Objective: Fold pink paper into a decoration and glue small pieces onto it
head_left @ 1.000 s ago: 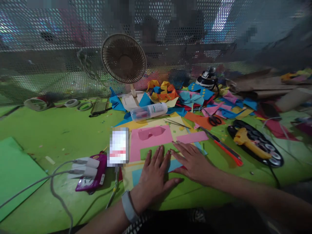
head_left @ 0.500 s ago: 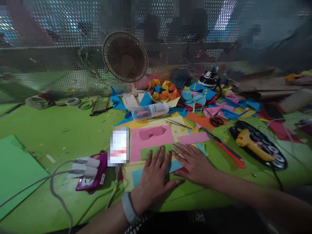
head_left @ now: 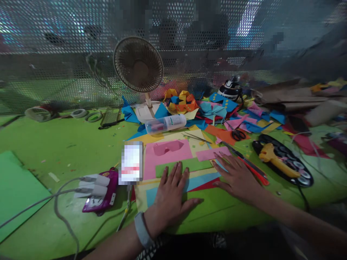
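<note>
My left hand [head_left: 170, 196] lies flat with fingers spread on a green paper sheet [head_left: 206, 211] over blue paper [head_left: 202, 180] at the table's near edge. A grey band sits on that wrist. My right hand [head_left: 238, 177] is flat and open to the right, fingertips reaching a pink paper strip [head_left: 208, 154] and close to a red utility knife [head_left: 251, 164]. A large pink sheet [head_left: 166, 153] with a cut-out lies just beyond my left fingertips. Neither hand holds anything.
A phone [head_left: 132, 162], a purple power strip [head_left: 101, 191] with white plugs and cables lie left. A desk fan [head_left: 138, 68], a clear bottle [head_left: 166, 124], scissors [head_left: 237, 133], a yellow glue gun [head_left: 275, 160] on a black tray and heaps of coloured paper [head_left: 217, 110] fill the back. Tape rolls [head_left: 40, 113] sit far left.
My right hand has slid to the right, away from my left hand, along the paper toward the red knife. My left hand has stayed flat in place.
</note>
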`<action>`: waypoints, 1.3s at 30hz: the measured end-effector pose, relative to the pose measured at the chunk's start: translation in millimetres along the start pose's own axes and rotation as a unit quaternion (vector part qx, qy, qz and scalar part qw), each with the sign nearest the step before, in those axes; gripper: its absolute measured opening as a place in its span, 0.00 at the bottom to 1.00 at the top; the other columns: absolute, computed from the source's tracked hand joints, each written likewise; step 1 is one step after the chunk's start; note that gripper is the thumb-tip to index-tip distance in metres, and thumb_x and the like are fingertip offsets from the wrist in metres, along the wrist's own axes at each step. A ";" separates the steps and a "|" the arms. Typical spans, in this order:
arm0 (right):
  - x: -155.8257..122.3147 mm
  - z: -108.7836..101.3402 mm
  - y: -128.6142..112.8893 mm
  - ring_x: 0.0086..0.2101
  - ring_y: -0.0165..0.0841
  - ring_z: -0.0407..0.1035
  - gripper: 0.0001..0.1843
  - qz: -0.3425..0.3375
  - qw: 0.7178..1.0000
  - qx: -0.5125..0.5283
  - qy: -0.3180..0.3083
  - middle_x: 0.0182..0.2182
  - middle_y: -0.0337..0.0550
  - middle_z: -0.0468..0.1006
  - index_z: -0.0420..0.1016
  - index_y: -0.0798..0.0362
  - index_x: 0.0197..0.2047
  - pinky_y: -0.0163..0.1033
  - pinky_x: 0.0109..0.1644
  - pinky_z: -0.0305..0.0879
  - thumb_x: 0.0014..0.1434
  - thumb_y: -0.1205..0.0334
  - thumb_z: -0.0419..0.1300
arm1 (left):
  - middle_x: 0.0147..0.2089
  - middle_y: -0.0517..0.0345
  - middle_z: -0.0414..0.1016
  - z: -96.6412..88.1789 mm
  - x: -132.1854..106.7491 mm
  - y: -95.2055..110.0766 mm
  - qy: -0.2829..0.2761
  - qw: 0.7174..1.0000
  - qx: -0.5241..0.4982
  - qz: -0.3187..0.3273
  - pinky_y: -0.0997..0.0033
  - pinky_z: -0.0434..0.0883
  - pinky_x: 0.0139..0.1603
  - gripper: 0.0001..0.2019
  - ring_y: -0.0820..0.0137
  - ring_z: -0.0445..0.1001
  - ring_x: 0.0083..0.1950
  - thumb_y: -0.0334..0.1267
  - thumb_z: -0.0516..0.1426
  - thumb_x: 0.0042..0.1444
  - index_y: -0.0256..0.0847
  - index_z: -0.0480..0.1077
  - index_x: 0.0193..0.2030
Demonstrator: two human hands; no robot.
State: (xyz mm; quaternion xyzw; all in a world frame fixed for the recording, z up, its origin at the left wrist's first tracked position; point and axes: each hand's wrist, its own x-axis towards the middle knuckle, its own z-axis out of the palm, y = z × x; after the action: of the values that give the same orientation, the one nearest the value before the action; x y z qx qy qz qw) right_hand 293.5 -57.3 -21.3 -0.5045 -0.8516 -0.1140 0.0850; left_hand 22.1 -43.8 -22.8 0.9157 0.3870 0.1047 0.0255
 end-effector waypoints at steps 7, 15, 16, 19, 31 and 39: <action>31.0 -5.3 -33.8 0.61 0.43 0.46 0.32 -0.095 0.994 0.060 0.014 0.61 0.53 0.57 0.57 0.58 0.62 0.53 0.60 0.51 0.61 0.47 0.48 | 0.68 0.45 0.44 2.9 -2.4 1.2 0.005 1.000 0.002 -0.005 0.50 0.43 0.65 0.41 0.56 0.40 0.69 0.66 0.41 0.53 0.39 0.45 0.66; 33.9 18.4 -36.9 0.61 0.43 0.48 0.37 -0.152 0.986 0.066 -0.033 0.62 0.53 0.56 0.54 0.60 0.63 0.51 0.60 0.51 0.59 0.41 0.46 | 0.68 0.47 0.45 -1.0 -4.9 8.0 0.009 1.000 0.002 -0.014 0.51 0.39 0.66 0.41 0.58 0.38 0.69 0.65 0.39 0.54 0.35 0.47 0.66; 33.2 19.1 -36.8 0.61 0.43 0.48 0.37 -0.153 0.986 0.065 -0.034 0.62 0.53 0.55 0.54 0.60 0.63 0.51 0.60 0.51 0.59 0.41 0.46 | 0.68 0.45 0.45 -0.7 -3.7 11.3 0.010 1.000 0.003 -0.018 0.52 0.39 0.66 0.41 0.58 0.38 0.69 0.64 0.39 0.55 0.33 0.46 0.66; 31.9 20.7 -37.1 0.61 0.44 0.46 0.37 -0.152 0.986 0.066 -0.034 0.63 0.53 0.53 0.53 0.60 0.63 0.51 0.60 0.51 0.60 0.42 0.47 | 0.68 0.42 0.44 1.6 2.2 22.1 0.014 1.000 0.001 -0.023 0.54 0.38 0.66 0.43 0.57 0.38 0.69 0.64 0.37 0.55 0.28 0.46 0.66; 29.5 24.5 -35.0 0.61 0.44 0.47 0.37 -0.149 0.983 0.099 -0.034 0.62 0.54 0.54 0.53 0.58 0.64 0.52 0.60 0.52 0.58 0.43 0.49 | 0.62 0.27 0.55 2.9 16.6 43.8 -0.038 0.993 0.065 -0.095 0.41 0.31 0.63 0.55 0.43 0.48 0.65 0.72 0.35 0.45 0.18 0.56 0.61; 28.2 24.3 -35.3 0.61 0.45 0.47 0.39 -0.147 0.984 0.094 -0.033 0.63 0.52 0.52 0.49 0.57 0.65 0.52 0.60 0.52 0.58 0.41 0.49 | 0.59 0.20 0.56 -3.0 3.5 38.8 -0.051 0.976 0.130 -0.168 0.37 0.30 0.62 0.60 0.39 0.49 0.64 0.76 0.39 0.38 0.14 0.58 0.58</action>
State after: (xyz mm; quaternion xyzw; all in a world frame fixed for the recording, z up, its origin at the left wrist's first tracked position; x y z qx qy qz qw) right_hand 248.3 -43.2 -41.1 -0.3667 -0.9260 -0.0280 0.0856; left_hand 51.1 -68.6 -14.4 0.8371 0.5441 0.0004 -0.0570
